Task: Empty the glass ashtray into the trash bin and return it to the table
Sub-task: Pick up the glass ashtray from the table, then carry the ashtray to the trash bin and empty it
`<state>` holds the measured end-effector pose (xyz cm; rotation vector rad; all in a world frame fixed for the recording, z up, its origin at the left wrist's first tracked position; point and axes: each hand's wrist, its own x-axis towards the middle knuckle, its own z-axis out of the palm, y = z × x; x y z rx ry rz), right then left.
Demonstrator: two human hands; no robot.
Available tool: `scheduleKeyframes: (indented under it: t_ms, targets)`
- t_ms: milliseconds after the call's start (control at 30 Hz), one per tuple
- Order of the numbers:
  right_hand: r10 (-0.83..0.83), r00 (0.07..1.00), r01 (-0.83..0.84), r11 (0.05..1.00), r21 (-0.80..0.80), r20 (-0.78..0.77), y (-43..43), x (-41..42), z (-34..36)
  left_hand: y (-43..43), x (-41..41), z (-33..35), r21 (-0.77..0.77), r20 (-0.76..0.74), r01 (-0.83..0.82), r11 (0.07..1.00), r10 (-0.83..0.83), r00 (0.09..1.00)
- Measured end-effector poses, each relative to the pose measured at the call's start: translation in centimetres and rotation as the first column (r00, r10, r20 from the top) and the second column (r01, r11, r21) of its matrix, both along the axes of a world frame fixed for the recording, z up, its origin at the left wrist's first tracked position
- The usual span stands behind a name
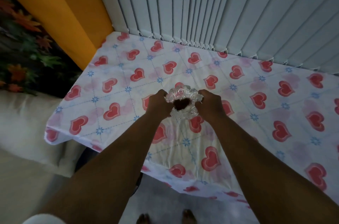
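Two bare hands, the left hand and the right hand, close their fingers on opposite sides of the glass ashtray, dark contents inside, at the heart-patterned tabletop.

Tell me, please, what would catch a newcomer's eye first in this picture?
Probably the clear cut-glass ashtray with dark ash inside, held at the middle of the frame between the left hand and the right hand. Beneath it spreads the white tablecloth printed with red hearts and blue flowers, covering the table. Behind, pale vertical blinds fill the top, with an orange curtain at upper left.
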<state>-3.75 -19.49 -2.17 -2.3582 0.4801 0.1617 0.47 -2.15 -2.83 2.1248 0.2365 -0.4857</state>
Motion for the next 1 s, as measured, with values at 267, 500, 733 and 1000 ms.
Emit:
scheduleKeyframes:
  t_ms: [267,500,733,1000]
  targets:
    - [0.184,0.983,-0.185,0.981,0.056,0.022,8.5,-4.5,3.4,9.5,-8.0,4.0,-0.036,0.009,-0.142,0.989,0.143,0.990]
    - [0.388,0.921,-0.388,0.912,0.130,0.024,18.2,-9.5,2.5,18.7,-17.2,3.6,0.100,0.035,-0.305,0.947,0.303,0.952]
    - [0.587,0.810,-0.582,0.801,0.139,0.010,26.3,-14.2,-1.2,26.3,-24.5,-0.4,0.090,-0.017,-0.439,0.894,0.442,0.897]
    - [0.668,0.734,-0.656,0.744,0.130,-0.119,32.8,-16.8,-11.6,32.3,-28.7,-10.9,0.059,-0.157,-0.507,0.860,0.509,0.846]
